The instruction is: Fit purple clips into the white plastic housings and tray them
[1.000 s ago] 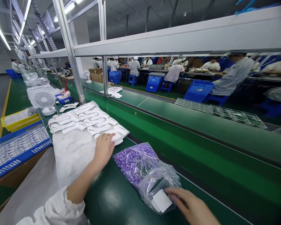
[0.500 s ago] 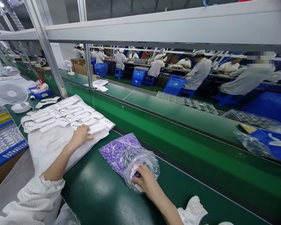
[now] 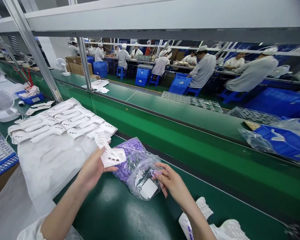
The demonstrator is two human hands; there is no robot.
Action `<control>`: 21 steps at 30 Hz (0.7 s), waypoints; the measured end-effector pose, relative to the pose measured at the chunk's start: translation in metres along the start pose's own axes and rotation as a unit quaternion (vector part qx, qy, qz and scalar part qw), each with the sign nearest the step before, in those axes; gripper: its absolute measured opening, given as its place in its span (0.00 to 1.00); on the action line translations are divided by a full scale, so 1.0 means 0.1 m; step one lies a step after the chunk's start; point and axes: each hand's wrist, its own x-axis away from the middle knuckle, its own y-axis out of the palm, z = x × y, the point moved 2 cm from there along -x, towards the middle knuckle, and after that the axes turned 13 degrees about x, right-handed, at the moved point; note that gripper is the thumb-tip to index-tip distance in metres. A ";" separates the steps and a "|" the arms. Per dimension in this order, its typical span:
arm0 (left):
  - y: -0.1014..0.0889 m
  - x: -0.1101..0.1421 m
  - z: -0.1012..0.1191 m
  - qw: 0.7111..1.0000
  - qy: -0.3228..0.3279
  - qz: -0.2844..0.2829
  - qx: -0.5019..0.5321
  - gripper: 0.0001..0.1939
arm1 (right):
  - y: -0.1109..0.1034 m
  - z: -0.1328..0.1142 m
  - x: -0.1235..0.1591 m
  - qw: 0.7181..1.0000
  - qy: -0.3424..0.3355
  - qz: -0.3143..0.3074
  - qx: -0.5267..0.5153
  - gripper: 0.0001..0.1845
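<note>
My left hand (image 3: 91, 170) grips a curved white plastic shell (image 3: 113, 155) with a row of small dark slots, held in the air at the left side of a clear plastic bag (image 3: 136, 181). Many small purple pieces (image 3: 132, 145) fill the far part of the bag, and a white label (image 3: 149, 188) shows near its mouth. At the mouth, my right hand (image 3: 172, 181) pinches a small purple piece (image 3: 155, 173) between thumb and fingers. Several similar white shells (image 3: 72, 116) lie in rows on a white sheet (image 3: 47, 160) to the left.
More white shells (image 3: 230, 230) lie under and beside my right forearm, one with purple in its slots. A white fan (image 3: 0, 101) and a blue tray (image 3: 31, 96) stand at far left. Beyond the green bench (image 3: 115, 213) runs a long ledge; people in white work farther off.
My left hand has lifted a white shell from the rows and brought it right, towards the bag. My right hand has come out of the bag's mouth with a purple piece. The view has shifted slightly.
</note>
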 end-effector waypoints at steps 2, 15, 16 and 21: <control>0.17 0.13 -0.17 0.986 -0.110 -0.040 0.121 0.25 | -0.04 -0.08 0.05 0.998 0.002 0.021 -0.061 0.29; 0.57 0.45 -0.44 0.977 -0.154 -0.094 0.116 0.30 | 0.17 -0.63 0.46 0.984 -0.037 0.073 -0.160 0.18; 0.57 0.46 -0.44 0.977 -0.151 -0.096 0.117 0.31 | 0.19 -0.64 0.46 0.984 -0.047 0.075 -0.152 0.17; 0.59 0.49 -0.50 0.977 -0.130 -0.108 0.127 0.33 | 0.28 -0.60 0.44 0.979 -0.090 0.170 -0.064 0.15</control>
